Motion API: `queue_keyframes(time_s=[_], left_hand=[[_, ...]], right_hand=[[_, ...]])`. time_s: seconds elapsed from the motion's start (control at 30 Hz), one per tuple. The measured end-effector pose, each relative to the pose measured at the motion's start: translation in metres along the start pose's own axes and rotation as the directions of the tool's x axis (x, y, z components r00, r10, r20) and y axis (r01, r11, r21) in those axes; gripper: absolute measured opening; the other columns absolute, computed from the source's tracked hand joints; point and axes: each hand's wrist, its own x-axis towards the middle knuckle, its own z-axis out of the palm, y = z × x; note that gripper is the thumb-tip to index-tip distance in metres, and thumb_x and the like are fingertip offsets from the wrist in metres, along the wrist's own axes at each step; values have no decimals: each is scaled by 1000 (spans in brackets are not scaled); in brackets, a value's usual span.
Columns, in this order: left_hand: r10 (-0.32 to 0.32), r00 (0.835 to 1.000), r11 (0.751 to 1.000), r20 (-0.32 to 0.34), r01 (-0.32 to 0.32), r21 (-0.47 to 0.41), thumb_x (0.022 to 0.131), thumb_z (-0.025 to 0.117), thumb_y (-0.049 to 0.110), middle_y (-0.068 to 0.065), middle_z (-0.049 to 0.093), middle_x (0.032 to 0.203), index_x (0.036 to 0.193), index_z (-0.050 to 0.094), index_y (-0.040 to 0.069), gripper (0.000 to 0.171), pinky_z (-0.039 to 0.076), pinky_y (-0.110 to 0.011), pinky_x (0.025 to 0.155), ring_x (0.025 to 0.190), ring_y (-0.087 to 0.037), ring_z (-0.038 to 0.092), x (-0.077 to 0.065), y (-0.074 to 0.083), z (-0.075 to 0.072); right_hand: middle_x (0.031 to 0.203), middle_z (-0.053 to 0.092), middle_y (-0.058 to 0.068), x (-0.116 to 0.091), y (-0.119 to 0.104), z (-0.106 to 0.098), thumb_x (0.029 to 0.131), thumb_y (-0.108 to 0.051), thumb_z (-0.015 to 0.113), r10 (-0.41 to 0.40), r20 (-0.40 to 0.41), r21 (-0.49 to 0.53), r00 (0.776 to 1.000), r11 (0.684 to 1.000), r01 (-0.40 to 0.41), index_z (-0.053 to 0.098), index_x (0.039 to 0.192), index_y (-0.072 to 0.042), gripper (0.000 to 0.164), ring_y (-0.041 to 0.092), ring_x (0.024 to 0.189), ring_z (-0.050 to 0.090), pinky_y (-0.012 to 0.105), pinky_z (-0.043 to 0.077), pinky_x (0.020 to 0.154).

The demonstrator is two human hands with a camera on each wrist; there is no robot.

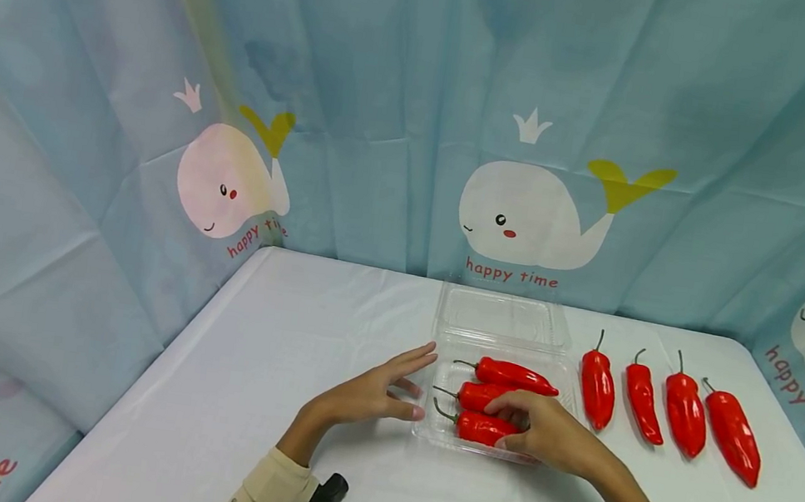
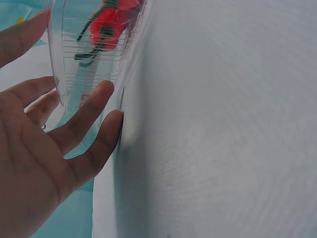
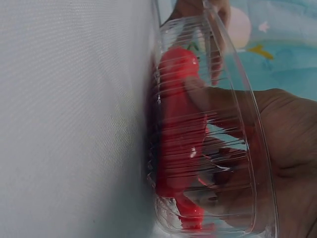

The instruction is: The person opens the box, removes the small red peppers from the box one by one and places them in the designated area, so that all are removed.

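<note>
A clear plastic clamshell box (image 1: 440, 434) lies on the table with its lid folded back. Inside it are 3 red chili peppers with dark green stems pointing left: a far one (image 1: 514, 375), a middle one (image 1: 478, 397) and a near one (image 1: 479, 428). My right hand (image 1: 555, 434) reaches in over the box's right side and pinches the near pepper, thumb on its front side (image 3: 195, 91) and fingers behind. At the box's left wall, my left hand (image 1: 368, 392) has its fingers spread, fingertips (image 2: 105, 89) right at the clear plastic.
Several more red peppers stand in a row right of the box, among them one nearest it (image 1: 597, 388) and one farthest right (image 1: 732, 435). The lid (image 1: 503, 319) lies toward the back edge of the white table (image 1: 216, 421). A blue whale-print curtain (image 1: 389, 115) hangs behind.
</note>
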Motion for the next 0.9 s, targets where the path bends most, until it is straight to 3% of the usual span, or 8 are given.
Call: queue_keyframes(time_s=[0.43, 0.7, 0.9], left_hand=[[2, 1000, 1000, 0, -2, 5, 97, 73, 33, 3, 13, 179, 170, 26, 19, 88, 52, -40, 108, 135, -28, 60, -1, 3, -1], [10, 1000, 1000, -1, -10, -1, 98, 73, 32, 1, 13, 179, 170, 26, 18, 87, 50, -50, 112, 135, -30, 60, -2, 4, 0], [3, 1000, 1000, 3, -3, -5, 98, 73, 32, 2, 13, 179, 170, 25, 19, 88, 50, -50, 112, 136, -30, 60, -2, 4, 0]], right_hand=[[112, 69, -1, -6, -2, -5, 84, -18, 90, 9, -71, 27, 997, 1000, -7, 75, 121, -22, 40, 22, 103, 62, 26, 57, 81], [125, 70, 7, -11, -6, -12, 85, -17, 88, 43, -132, 107, 990, 994, -29, 72, 129, -17, 47, 25, 112, 64, 27, 59, 86], [128, 68, 12, -16, -7, -18, 87, -23, 88, 96, -200, 189, 975, 980, -57, 67, 137, -13, 55, 27, 109, 65, 30, 62, 78]])
